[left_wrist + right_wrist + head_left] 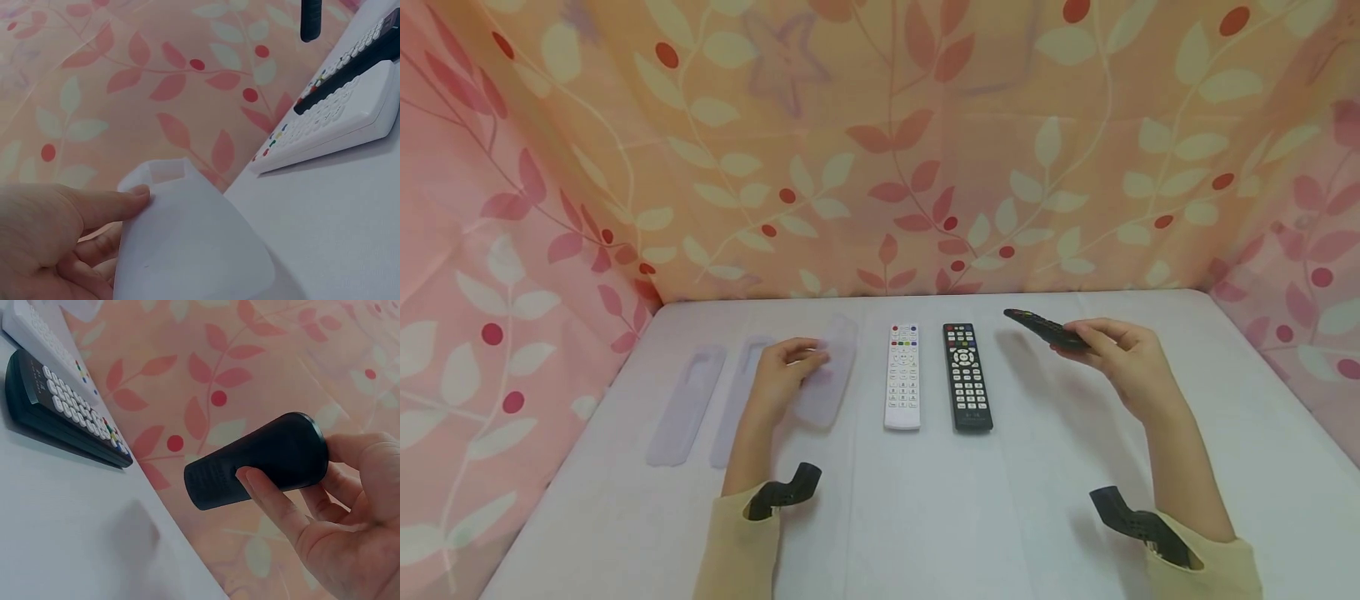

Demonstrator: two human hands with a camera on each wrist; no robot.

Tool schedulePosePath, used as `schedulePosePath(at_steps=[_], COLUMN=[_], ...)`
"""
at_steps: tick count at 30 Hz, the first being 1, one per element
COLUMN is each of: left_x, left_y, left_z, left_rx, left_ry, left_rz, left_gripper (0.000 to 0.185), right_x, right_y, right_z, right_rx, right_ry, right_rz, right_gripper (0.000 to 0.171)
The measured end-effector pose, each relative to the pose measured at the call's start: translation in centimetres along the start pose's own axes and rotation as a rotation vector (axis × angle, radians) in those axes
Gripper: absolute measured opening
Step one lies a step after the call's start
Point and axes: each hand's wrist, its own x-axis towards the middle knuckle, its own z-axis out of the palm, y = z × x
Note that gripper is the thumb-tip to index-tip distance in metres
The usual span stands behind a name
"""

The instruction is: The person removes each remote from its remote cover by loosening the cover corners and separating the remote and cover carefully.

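My left hand (775,383) pinches a translucent remote cover (829,392) by its edge, tilted up from the white table. In the left wrist view, the thumb lies over the cover (194,244) near an opening at its end. On the right side, my right hand (1131,367) grips a black remote control (1041,327) by one end, raised above the table. Its smooth dark underside (275,453) faces the right wrist camera. Between the hands lie a white remote control (902,392) and a second black remote control (967,379), side by side with buttons up.
Two more translucent covers (681,417) lie flat at the left, one partly behind my left forearm. A floral curtain (895,150) rises along the back edge of the white table (925,517) and down both sides. Black straps (786,492) sit on both wrists.
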Motion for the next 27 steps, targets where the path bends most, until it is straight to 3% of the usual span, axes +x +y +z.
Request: schedulePosePath(at_steps=[7, 14, 20, 27], left_x=[0.0, -0.2, -0.3, -0.2], left_y=[0.0, 0.1, 0.1, -0.1], left_z=[-0.5, -1.0, -1.3, -1.9], left_rx=[0.014, 0.026, 0.019, 0.083], left_ry=[-0.015, -0.052, -0.05, -0.042], left_rz=[-0.02, -0.044, -0.072, -0.096], left_gripper=[0.034, 0.035, 0.035, 0.036], right_x=[0.0, -0.1, 0.1, 0.6], right_y=[-0.1, 0.3, 0.8, 1.5], right_z=[-0.2, -0.8, -1.1, -0.9], right_rx=[-0.117, -0.248, -0.365, -0.425], right_ry=[0.035, -0.018, -0.03, -0.013], right_rz=[0.096, 0.16, 0.237, 0.311], right_gripper=[0.021, 0.031, 0.054, 0.061])
